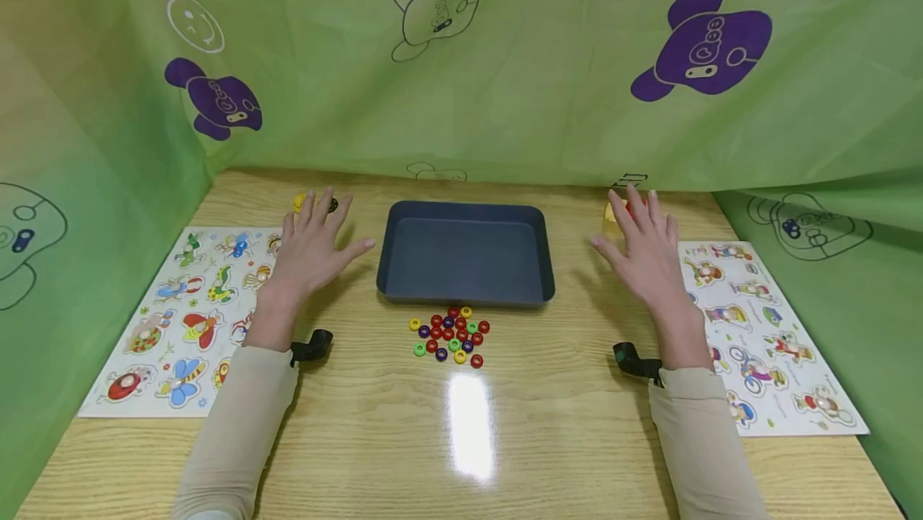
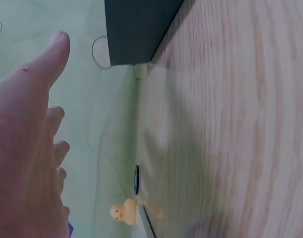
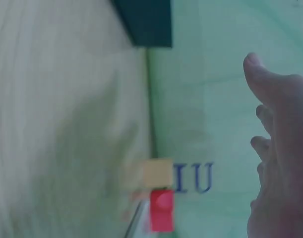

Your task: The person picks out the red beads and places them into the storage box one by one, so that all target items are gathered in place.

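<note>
Above the table, my left hand (image 1: pixel 308 251) hovers to the left of a dark grey tray (image 1: pixel 465 301), fingers spread and nothing held. On the tray's other side my right hand (image 1: pixel 645 251) is likewise raised with spread fingers and holds nothing. Several small ring beads (image 1: pixel 449 334) in red, yellow, green and purple lie loosely grouped in front of the tray. Beyond the left hand is a yellow rubber duck (image 2: pixel 123 212) beside a small dark round object (image 2: pixel 137 179). A pale yellow block (image 3: pixel 158 173) and a red block (image 3: pixel 161 218) stand behind the right hand.
An insect puzzle board (image 1: pixel 155 328) lies at the left, partly under the left arm. Another puzzle board (image 1: pixel 793 368) with figures is at the right, partly covered by the right arm. A green patterned curtain (image 1: pixel 519 103) encloses the wooden table (image 1: pixel 375 440).
</note>
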A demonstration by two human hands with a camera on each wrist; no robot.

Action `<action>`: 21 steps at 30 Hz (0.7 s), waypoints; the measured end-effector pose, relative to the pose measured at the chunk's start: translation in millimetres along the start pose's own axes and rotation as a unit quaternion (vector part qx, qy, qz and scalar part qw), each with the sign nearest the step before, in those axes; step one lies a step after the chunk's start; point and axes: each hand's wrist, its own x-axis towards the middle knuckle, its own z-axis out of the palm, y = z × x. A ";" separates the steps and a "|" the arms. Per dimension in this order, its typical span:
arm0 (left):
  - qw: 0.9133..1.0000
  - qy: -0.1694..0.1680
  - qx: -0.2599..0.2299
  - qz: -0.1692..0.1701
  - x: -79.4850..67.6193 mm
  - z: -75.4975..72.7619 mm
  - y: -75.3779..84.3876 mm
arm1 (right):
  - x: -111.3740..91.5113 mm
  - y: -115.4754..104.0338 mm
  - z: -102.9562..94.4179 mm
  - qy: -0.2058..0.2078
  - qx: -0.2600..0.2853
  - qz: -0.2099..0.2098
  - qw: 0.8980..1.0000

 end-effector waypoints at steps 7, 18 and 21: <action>0.999 -0.044 -0.010 0.025 -1.2 5.8 17.6 | 0.2 -39.2 -9.7 -0.001 0.034 -0.080 0.996; 0.990 -0.127 -0.038 0.043 -17.8 21.0 42.0 | -27.9 -110.1 -5.3 -0.089 0.071 -0.191 0.975; 0.988 -0.141 -0.058 0.034 -20.3 22.2 45.9 | -36.7 -125.2 0.8 -0.126 0.063 -0.223 0.965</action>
